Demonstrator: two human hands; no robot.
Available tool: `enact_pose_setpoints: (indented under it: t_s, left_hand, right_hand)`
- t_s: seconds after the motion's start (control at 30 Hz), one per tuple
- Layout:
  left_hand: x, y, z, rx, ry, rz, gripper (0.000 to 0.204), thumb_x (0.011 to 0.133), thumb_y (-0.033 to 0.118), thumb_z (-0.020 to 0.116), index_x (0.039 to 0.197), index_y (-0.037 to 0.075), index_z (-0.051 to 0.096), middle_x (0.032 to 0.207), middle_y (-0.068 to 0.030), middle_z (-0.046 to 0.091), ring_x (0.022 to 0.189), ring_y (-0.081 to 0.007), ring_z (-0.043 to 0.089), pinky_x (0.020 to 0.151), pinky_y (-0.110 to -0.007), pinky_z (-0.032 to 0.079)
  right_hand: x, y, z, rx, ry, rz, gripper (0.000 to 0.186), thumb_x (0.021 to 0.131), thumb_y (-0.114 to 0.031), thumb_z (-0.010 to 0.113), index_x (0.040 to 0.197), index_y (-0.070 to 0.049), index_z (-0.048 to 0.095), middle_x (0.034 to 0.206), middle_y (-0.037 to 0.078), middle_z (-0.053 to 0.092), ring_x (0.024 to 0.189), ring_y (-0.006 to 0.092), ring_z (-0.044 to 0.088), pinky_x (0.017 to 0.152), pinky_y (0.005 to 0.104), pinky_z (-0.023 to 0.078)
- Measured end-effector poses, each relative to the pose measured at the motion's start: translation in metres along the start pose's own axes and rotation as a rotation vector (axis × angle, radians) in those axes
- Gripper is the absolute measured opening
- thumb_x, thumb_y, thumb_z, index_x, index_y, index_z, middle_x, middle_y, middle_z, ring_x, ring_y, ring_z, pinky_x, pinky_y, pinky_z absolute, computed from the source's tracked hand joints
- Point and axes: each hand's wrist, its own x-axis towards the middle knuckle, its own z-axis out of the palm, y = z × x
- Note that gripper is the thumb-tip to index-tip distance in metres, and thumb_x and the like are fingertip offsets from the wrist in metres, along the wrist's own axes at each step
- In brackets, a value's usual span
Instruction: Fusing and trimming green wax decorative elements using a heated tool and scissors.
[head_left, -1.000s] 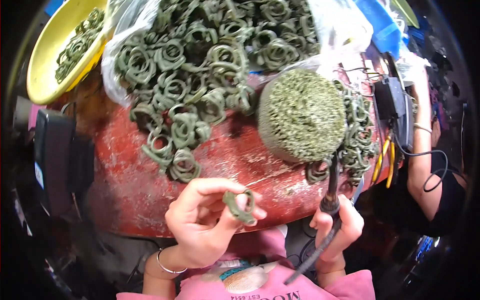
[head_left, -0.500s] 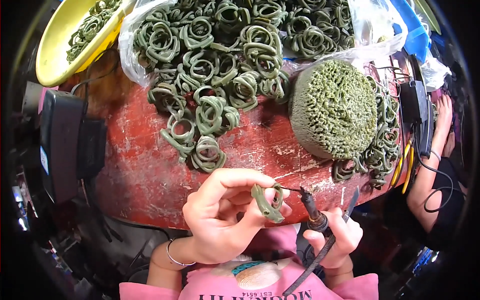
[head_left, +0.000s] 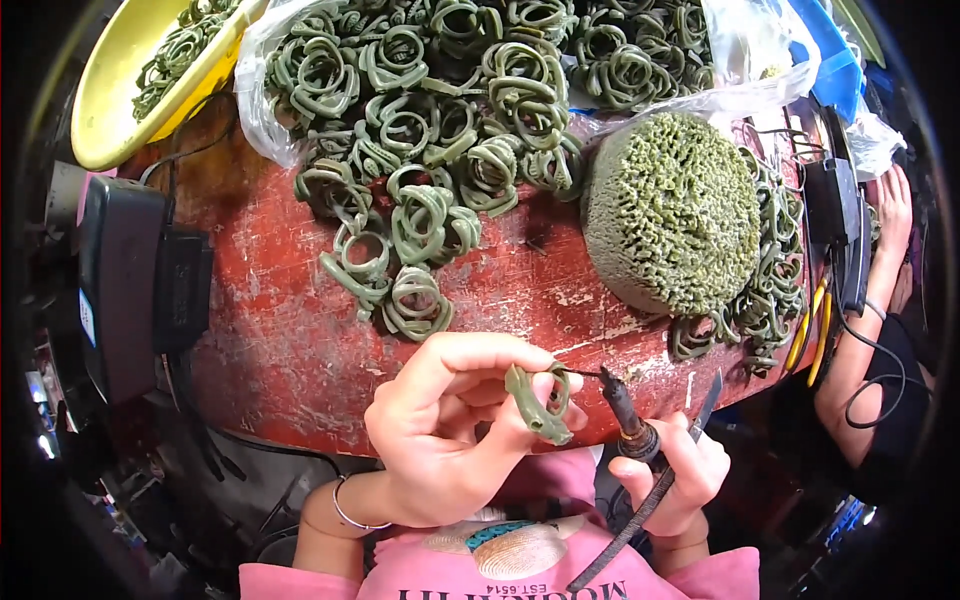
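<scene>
My left hand pinches a pale green wax-like ring piece above the table's near edge. My right hand grips a dark pen-like iron, whose thin wire tip reaches left to the ring's top; whether it touches is too small to tell. A narrow metal blade sticks up beside those right-hand fingers, and a long dark strip runs from the hand down toward my lap. Farther back on the red table lie piles of similar green rings and a round, rough-topped green block.
A yellow basin of rings is at back left, dark devices at left, a clear bag and blue tray behind. At right are yellow-handled pliers, a black box with cords and another person's arm.
My left hand has come right and up with the ring, and the iron's tip has tilted left to it. The view has shifted; the last half second shows little movement.
</scene>
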Motion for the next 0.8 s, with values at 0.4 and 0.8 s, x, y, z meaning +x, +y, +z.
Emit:
enact_pose_setpoints:
  t_s: [0.4,0.8]
  left_hand:
    - [-0.0004,0.0012,-0.0008,-0.041,0.007,-0.01,0.018,0.08,0.01,0.053,0.088,-0.001,0.041,0.066,-0.0125,0.057,0.053,-0.0146,0.059,0.046,-0.022,0.049]
    - [0.0001,0.0003,-0.0017,-0.062,-0.006,0.001,0.016,0.081,0.009,0.051,0.089,-0.001,0.041,0.07,-0.0143,0.057,0.058,-0.0161,0.06,0.046,-0.022,0.049]
  right_hand:
    - [-0.0003,-0.002,-0.0007,-0.004,-0.016,0.003,0.036,0.063,-0.032,0.07,0.076,-0.002,0.055,0.054,0.005,0.052,0.038,0.0162,0.049,0.034,0.0245,0.038]
    - [-0.0027,0.0031,0.001,0.13,0.026,0.03,0.033,0.065,-0.03,0.069,0.074,0.0,0.056,0.055,0.005,0.053,0.04,0.0146,0.051,0.038,0.0232,0.04]
